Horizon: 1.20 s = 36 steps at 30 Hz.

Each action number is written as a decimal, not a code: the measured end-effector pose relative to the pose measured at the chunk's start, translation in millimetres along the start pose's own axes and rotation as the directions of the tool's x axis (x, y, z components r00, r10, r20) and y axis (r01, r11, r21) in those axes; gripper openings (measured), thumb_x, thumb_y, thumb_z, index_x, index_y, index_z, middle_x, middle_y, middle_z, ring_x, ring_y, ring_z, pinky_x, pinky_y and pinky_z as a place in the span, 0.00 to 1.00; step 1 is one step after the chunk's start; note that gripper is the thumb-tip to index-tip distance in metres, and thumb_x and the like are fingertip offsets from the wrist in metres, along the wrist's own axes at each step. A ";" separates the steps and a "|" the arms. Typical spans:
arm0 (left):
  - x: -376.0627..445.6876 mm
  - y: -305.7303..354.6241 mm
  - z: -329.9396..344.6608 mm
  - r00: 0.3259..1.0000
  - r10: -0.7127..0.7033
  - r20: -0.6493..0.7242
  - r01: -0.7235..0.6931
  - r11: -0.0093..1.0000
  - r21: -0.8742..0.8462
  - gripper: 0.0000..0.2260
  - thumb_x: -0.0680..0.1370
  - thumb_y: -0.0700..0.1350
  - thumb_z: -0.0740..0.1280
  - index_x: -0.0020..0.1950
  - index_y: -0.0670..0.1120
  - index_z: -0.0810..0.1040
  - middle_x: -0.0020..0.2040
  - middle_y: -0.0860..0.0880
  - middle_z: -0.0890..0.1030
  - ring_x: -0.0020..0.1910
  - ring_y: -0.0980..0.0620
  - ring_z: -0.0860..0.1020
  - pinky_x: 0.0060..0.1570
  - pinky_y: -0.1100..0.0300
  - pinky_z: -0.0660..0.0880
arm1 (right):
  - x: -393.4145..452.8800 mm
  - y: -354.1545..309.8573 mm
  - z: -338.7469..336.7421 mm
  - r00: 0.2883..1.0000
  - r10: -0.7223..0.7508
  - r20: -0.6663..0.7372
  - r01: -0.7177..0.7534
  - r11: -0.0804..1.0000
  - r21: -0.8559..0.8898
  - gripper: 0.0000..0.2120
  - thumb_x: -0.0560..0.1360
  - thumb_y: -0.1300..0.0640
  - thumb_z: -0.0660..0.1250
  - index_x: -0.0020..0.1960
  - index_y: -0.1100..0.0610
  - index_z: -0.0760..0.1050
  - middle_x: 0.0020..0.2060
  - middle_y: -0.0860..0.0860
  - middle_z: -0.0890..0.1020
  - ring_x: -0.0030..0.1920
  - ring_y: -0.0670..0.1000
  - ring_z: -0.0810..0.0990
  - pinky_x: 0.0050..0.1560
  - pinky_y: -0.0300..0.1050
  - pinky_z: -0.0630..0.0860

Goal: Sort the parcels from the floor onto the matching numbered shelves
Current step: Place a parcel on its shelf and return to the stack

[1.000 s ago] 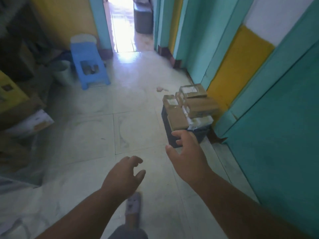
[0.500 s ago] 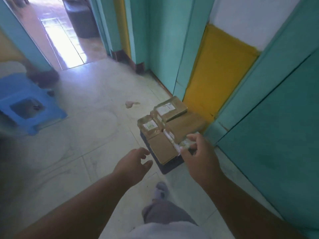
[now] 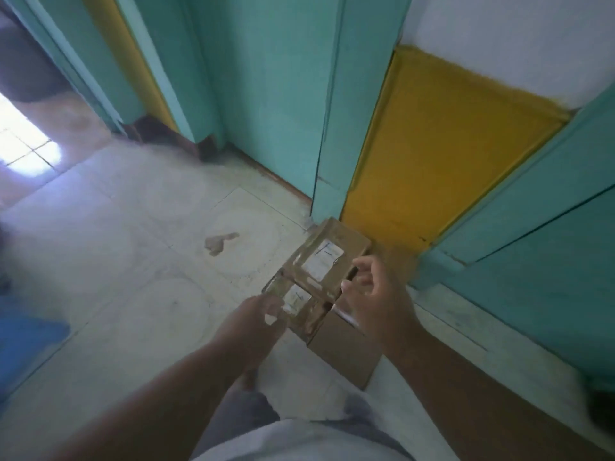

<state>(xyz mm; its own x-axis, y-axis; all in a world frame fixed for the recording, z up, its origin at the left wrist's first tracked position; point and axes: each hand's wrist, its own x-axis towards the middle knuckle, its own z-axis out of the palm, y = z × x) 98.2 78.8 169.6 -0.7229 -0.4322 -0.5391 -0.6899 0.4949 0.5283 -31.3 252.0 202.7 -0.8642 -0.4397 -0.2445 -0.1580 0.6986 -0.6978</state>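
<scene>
A small stack of brown cardboard parcels sits on the pale tiled floor (image 3: 139, 247), close to the foot of the yellow wall panel (image 3: 432, 154) and the teal door frame (image 3: 329, 128). The top parcel (image 3: 329, 257) is a flat rectangular box, glossy with clear tape and carrying a white paper label; a second taped parcel (image 3: 293, 297) with its own white label lies just in front of it, and a plain matte cardboard box (image 3: 346, 351) lies nearest me. My left hand (image 3: 253, 324) reaches to the near corner of the second parcel, fingers loosely bent; motion blur keeps me from telling whether they touch it. My right hand (image 3: 376, 304) hovers at the right edge of the top parcel, fingers curled and spread apart, gripping nothing that I can make out. A brownish stain (image 3: 219, 242) marks one floor tile.
</scene>
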 end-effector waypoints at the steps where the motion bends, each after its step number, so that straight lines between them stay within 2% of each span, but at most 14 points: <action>1: 23.9 -3.9 -13.6 0.999 0.044 0.029 -0.046 0.997 0.067 0.12 0.80 0.52 0.66 0.64 0.55 0.77 0.61 0.54 0.79 0.54 0.54 0.79 0.56 0.54 0.79 | 11.0 -4.1 12.2 0.998 0.049 -0.024 -0.049 0.999 -0.006 0.17 0.79 0.52 0.67 0.66 0.51 0.71 0.57 0.50 0.77 0.49 0.44 0.74 0.34 0.26 0.69; 3: 61.8 -2.5 -40.8 0.993 0.081 0.081 -0.094 0.980 0.175 0.12 0.81 0.50 0.64 0.64 0.52 0.77 0.59 0.52 0.79 0.53 0.53 0.78 0.55 0.54 0.79 | 32.0 -11.6 33.4 0.989 0.137 -0.046 -0.137 0.991 0.003 0.18 0.78 0.50 0.67 0.67 0.50 0.70 0.57 0.49 0.78 0.51 0.45 0.75 0.35 0.28 0.64; 5: 95.5 0.9 -54.7 0.985 0.105 0.134 -0.134 0.962 0.237 0.11 0.82 0.49 0.63 0.63 0.51 0.77 0.58 0.51 0.80 0.52 0.52 0.79 0.54 0.54 0.79 | 50.8 -13.4 48.9 0.974 0.215 -0.068 -0.212 0.976 0.052 0.19 0.78 0.49 0.67 0.67 0.48 0.70 0.59 0.48 0.77 0.55 0.46 0.76 0.38 0.33 0.68; 9: 157.0 -2.5 -37.9 0.967 0.068 0.245 -0.124 0.967 0.222 0.13 0.80 0.48 0.64 0.64 0.52 0.76 0.58 0.51 0.80 0.51 0.51 0.79 0.55 0.54 0.79 | 95.1 12.3 81.2 0.941 0.329 -0.082 -0.321 0.942 0.096 0.16 0.79 0.50 0.67 0.65 0.46 0.70 0.59 0.43 0.73 0.57 0.45 0.74 0.40 0.34 0.69; 11: 189.1 -11.5 -11.6 0.955 0.005 0.297 -0.062 0.981 0.182 0.15 0.80 0.49 0.64 0.67 0.50 0.75 0.59 0.49 0.81 0.52 0.49 0.79 0.55 0.52 0.79 | 120.7 44.1 105.3 0.915 0.400 -0.056 -0.393 0.914 0.103 0.12 0.78 0.51 0.68 0.60 0.44 0.71 0.58 0.44 0.74 0.55 0.46 0.75 0.40 0.35 0.70; 14: 236.6 -33.6 32.6 0.939 -0.135 0.316 0.144 0.990 -0.006 0.17 0.78 0.52 0.67 0.66 0.51 0.74 0.56 0.48 0.82 0.50 0.47 0.81 0.52 0.49 0.81 | 160.9 95.1 138.6 0.871 0.492 -0.002 -0.486 0.861 0.149 0.11 0.77 0.50 0.68 0.56 0.41 0.69 0.59 0.51 0.77 0.49 0.50 0.80 0.42 0.47 0.81; 17: 284.1 -47.2 75.8 0.910 -0.226 0.348 0.317 0.920 -0.231 0.13 0.78 0.49 0.68 0.61 0.48 0.76 0.48 0.45 0.84 0.45 0.44 0.84 0.44 0.48 0.82 | 207.8 136.9 149.7 0.849 0.529 -0.015 -0.517 0.834 0.192 0.21 0.80 0.56 0.68 0.70 0.48 0.66 0.70 0.53 0.69 0.61 0.54 0.77 0.46 0.44 0.82; 20: 320.9 -48.1 101.8 0.901 -0.274 0.336 0.397 0.832 -0.388 0.06 0.81 0.44 0.67 0.57 0.50 0.73 0.51 0.42 0.82 0.47 0.42 0.84 0.46 0.48 0.80 | 253.3 171.7 146.2 0.869 0.493 -0.051 -0.488 0.869 0.083 0.37 0.79 0.56 0.69 0.81 0.49 0.52 0.79 0.51 0.57 0.74 0.56 0.67 0.65 0.53 0.74; 23: 351.5 -54.6 124.0 0.887 -0.271 0.373 0.432 0.771 -0.468 0.14 0.82 0.46 0.66 0.68 0.51 0.70 0.58 0.42 0.81 0.53 0.44 0.83 0.54 0.45 0.82 | 291.5 203.9 154.6 0.870 0.493 -0.016 -0.493 0.868 -0.049 0.42 0.78 0.50 0.70 0.81 0.45 0.45 0.82 0.49 0.49 0.80 0.56 0.54 0.73 0.62 0.65; 26: 362.0 -56.0 133.0 0.878 -0.293 0.379 0.464 0.721 -0.515 0.21 0.81 0.46 0.68 0.73 0.53 0.70 0.55 0.42 0.81 0.51 0.46 0.84 0.52 0.47 0.83 | 314.2 219.1 159.3 0.852 0.524 -0.017 -0.523 0.849 -0.069 0.39 0.78 0.48 0.69 0.80 0.43 0.49 0.81 0.51 0.54 0.77 0.59 0.62 0.68 0.64 0.71; 29: 359.0 -53.1 129.4 0.890 -0.287 0.353 0.442 0.731 -0.520 0.18 0.81 0.46 0.68 0.71 0.49 0.72 0.54 0.42 0.80 0.50 0.45 0.83 0.51 0.48 0.83 | 318.0 215.0 157.3 0.861 0.505 -0.058 -0.508 0.859 -0.063 0.37 0.75 0.46 0.69 0.78 0.45 0.55 0.76 0.53 0.65 0.67 0.58 0.74 0.59 0.60 0.78; 31: 350.8 -51.1 115.9 0.908 -0.268 0.323 0.403 0.774 -0.488 0.16 0.81 0.47 0.67 0.68 0.47 0.73 0.52 0.43 0.80 0.49 0.46 0.82 0.52 0.47 0.83 | 312.0 198.4 152.1 0.873 0.483 -0.075 -0.487 0.871 -0.059 0.36 0.74 0.45 0.69 0.77 0.47 0.57 0.72 0.53 0.70 0.64 0.58 0.77 0.58 0.60 0.79; 34: 330.7 -45.1 79.3 0.929 -0.254 0.269 0.356 0.812 -0.463 0.16 0.79 0.50 0.69 0.65 0.47 0.74 0.51 0.44 0.81 0.47 0.46 0.83 0.49 0.43 0.84 | 295.4 158.3 134.3 0.886 0.435 -0.159 -0.449 0.891 -0.064 0.34 0.76 0.47 0.69 0.77 0.51 0.59 0.73 0.52 0.67 0.65 0.58 0.75 0.58 0.60 0.79; 36: 306.6 -32.9 44.7 0.936 -0.230 0.267 0.333 0.824 -0.459 0.20 0.78 0.53 0.70 0.66 0.47 0.74 0.52 0.44 0.82 0.47 0.46 0.84 0.45 0.46 0.84 | 277.2 120.0 111.6 0.899 0.370 -0.232 -0.388 0.921 -0.034 0.31 0.76 0.48 0.70 0.75 0.52 0.64 0.68 0.52 0.69 0.59 0.57 0.79 0.50 0.58 0.82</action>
<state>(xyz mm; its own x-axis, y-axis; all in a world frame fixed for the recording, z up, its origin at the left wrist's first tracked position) -99.0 -36.3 -42.4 -0.5078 -0.3169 -0.8010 -0.8267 -0.0822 0.5566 -236.5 150.9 -24.0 -0.9467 -0.0059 -0.3221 0.1734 0.8335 -0.5246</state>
